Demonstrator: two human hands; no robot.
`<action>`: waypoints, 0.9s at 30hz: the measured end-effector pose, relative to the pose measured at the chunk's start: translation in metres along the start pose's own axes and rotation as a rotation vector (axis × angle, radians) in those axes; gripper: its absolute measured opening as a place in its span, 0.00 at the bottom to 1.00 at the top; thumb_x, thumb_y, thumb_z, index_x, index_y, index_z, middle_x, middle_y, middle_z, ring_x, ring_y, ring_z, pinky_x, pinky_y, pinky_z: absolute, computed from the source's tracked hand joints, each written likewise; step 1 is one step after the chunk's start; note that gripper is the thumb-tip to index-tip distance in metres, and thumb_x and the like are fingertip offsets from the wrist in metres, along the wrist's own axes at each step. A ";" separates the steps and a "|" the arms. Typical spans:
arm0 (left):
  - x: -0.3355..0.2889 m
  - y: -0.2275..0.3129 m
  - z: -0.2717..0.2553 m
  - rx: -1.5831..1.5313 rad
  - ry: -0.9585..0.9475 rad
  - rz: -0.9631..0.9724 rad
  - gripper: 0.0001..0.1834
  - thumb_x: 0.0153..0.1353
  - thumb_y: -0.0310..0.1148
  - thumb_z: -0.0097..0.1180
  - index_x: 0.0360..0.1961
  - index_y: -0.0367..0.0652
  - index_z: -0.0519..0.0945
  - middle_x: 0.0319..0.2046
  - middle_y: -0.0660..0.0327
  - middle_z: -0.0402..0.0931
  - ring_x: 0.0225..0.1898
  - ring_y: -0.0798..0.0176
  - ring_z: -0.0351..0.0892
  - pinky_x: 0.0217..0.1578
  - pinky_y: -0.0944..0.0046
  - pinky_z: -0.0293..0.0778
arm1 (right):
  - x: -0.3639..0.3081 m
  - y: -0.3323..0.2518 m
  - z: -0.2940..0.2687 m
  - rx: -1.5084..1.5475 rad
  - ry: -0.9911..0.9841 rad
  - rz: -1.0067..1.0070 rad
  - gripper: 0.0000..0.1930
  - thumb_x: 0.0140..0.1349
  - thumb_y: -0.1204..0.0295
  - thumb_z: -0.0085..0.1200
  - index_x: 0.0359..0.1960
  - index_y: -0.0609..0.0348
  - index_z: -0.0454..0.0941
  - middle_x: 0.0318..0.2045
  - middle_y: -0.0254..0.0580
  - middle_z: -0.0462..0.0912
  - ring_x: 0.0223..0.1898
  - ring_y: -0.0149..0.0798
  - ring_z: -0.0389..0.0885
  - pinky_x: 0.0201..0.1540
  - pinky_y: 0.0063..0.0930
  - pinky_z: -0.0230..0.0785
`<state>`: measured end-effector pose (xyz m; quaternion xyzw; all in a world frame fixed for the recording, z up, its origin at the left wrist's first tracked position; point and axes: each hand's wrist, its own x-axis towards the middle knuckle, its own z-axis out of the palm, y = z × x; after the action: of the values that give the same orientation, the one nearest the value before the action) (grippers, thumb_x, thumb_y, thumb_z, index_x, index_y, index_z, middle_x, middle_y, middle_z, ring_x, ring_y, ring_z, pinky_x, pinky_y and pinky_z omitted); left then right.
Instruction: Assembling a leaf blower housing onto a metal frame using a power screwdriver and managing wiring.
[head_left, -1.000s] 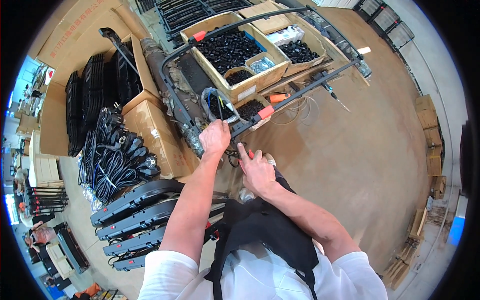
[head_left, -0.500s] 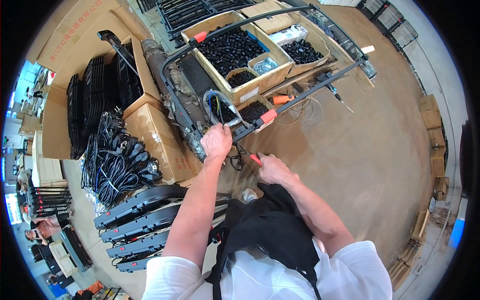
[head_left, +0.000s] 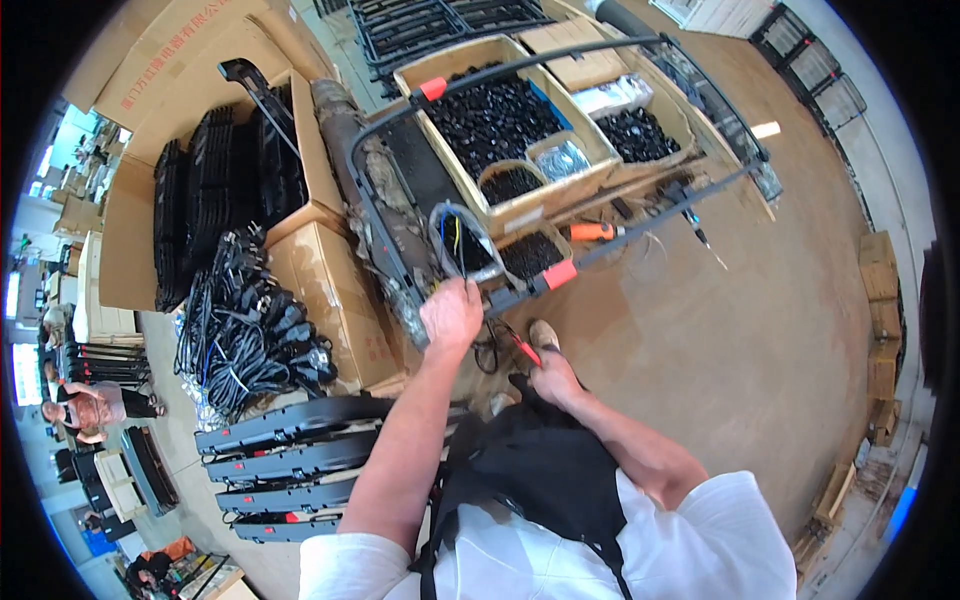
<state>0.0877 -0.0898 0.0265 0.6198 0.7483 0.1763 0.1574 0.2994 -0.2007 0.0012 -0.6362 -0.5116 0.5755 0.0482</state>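
A black tubular frame (head_left: 655, 207) with red patches lies slanting across the bench. At its near corner my left hand (head_left: 452, 314) is closed, and thin yellow and dark wires (head_left: 459, 242) rise from between the fingers. Behind it sits a plastic-lined tub of small black parts (head_left: 466, 254). My right hand (head_left: 556, 382) is closed on a red-handled tool (head_left: 527, 348), whose kind I cannot make out. The tool points toward the frame corner. A dark looped cable (head_left: 486, 352) hangs between my hands, below the frame.
Beyond the frame stands a wooden tray of black caps (head_left: 490, 115). An orange-handled tool (head_left: 592, 232) and a power screwdriver (head_left: 692, 216) lie on the bench. Leftward are plug cables (head_left: 245, 335), a carton (head_left: 330, 290) and stacked black housings (head_left: 300, 430). One shoe (head_left: 543, 335) shows below.
The whole view has shifted, so the bench sits farther right and lower. My right hand has drawn back toward my body with the red-handled tool. My left hand stays at the frame corner.
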 end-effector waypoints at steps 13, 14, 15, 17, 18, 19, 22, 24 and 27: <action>0.001 0.011 0.000 0.041 0.007 0.013 0.18 0.71 0.43 0.54 0.30 0.39 0.81 0.32 0.46 0.84 0.35 0.39 0.85 0.39 0.42 0.78 | -0.022 0.059 -0.096 -0.233 -0.078 -0.334 0.38 0.61 0.79 0.46 0.76 0.70 0.57 0.71 0.69 0.69 0.76 0.58 0.65 0.78 0.43 0.57; 0.003 0.015 0.001 0.033 -0.029 -0.031 0.19 0.71 0.43 0.54 0.30 0.39 0.80 0.33 0.45 0.83 0.37 0.38 0.84 0.41 0.41 0.76 | -0.019 0.068 -0.104 -0.211 -0.065 -0.416 0.39 0.60 0.79 0.47 0.77 0.70 0.56 0.72 0.69 0.68 0.77 0.56 0.63 0.79 0.43 0.56; 0.003 0.015 0.003 0.028 0.014 -0.008 0.19 0.70 0.43 0.55 0.28 0.39 0.80 0.32 0.46 0.83 0.36 0.37 0.83 0.39 0.41 0.76 | -0.015 0.050 -0.109 -0.160 -0.075 -0.501 0.39 0.61 0.77 0.48 0.78 0.69 0.54 0.66 0.67 0.75 0.72 0.57 0.71 0.75 0.47 0.62; 0.002 0.021 0.002 0.027 0.008 -0.032 0.19 0.70 0.43 0.55 0.27 0.40 0.79 0.32 0.46 0.83 0.35 0.37 0.83 0.38 0.41 0.76 | 0.026 0.029 -0.107 0.028 -0.274 -0.366 0.38 0.62 0.76 0.48 0.77 0.69 0.56 0.62 0.65 0.78 0.68 0.58 0.75 0.71 0.48 0.65; 0.004 0.023 0.001 0.026 0.009 -0.043 0.19 0.70 0.43 0.56 0.26 0.40 0.79 0.31 0.46 0.82 0.34 0.37 0.83 0.36 0.41 0.76 | 0.048 0.028 -0.105 0.215 -0.458 -0.230 0.37 0.63 0.75 0.49 0.76 0.68 0.58 0.57 0.63 0.82 0.63 0.59 0.79 0.66 0.49 0.69; 0.005 0.021 0.006 0.036 0.026 -0.037 0.19 0.69 0.43 0.57 0.26 0.40 0.79 0.30 0.46 0.82 0.33 0.37 0.83 0.35 0.41 0.76 | 0.059 0.035 -0.105 0.213 -0.469 -0.235 0.37 0.63 0.75 0.49 0.76 0.68 0.58 0.57 0.63 0.82 0.63 0.59 0.79 0.66 0.49 0.69; 0.004 0.024 0.000 0.074 0.002 -0.046 0.18 0.69 0.42 0.57 0.27 0.41 0.79 0.30 0.47 0.82 0.33 0.38 0.83 0.36 0.41 0.77 | 0.079 0.075 -0.080 0.329 -0.532 0.077 0.32 0.64 0.70 0.52 0.70 0.67 0.65 0.48 0.58 0.85 0.52 0.54 0.85 0.55 0.45 0.75; 0.005 0.026 -0.002 0.103 0.006 -0.071 0.17 0.69 0.42 0.57 0.27 0.41 0.79 0.29 0.48 0.82 0.33 0.39 0.84 0.36 0.41 0.78 | 0.092 0.071 -0.072 0.008 -0.264 -0.196 0.26 0.65 0.67 0.54 0.63 0.66 0.71 0.43 0.54 0.86 0.45 0.45 0.85 0.49 0.40 0.77; 0.003 0.021 -0.013 0.102 0.010 -0.127 0.16 0.68 0.43 0.59 0.32 0.41 0.83 0.31 0.48 0.82 0.34 0.38 0.84 0.37 0.43 0.78 | 0.135 0.044 -0.045 0.022 -0.289 -0.088 0.21 0.64 0.66 0.58 0.54 0.66 0.76 0.40 0.48 0.84 0.41 0.38 0.83 0.46 0.38 0.77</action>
<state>0.0996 -0.0845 0.0480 0.5775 0.7948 0.1307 0.1329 0.3354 -0.1023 -0.1044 -0.5233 -0.5341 0.6640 0.0062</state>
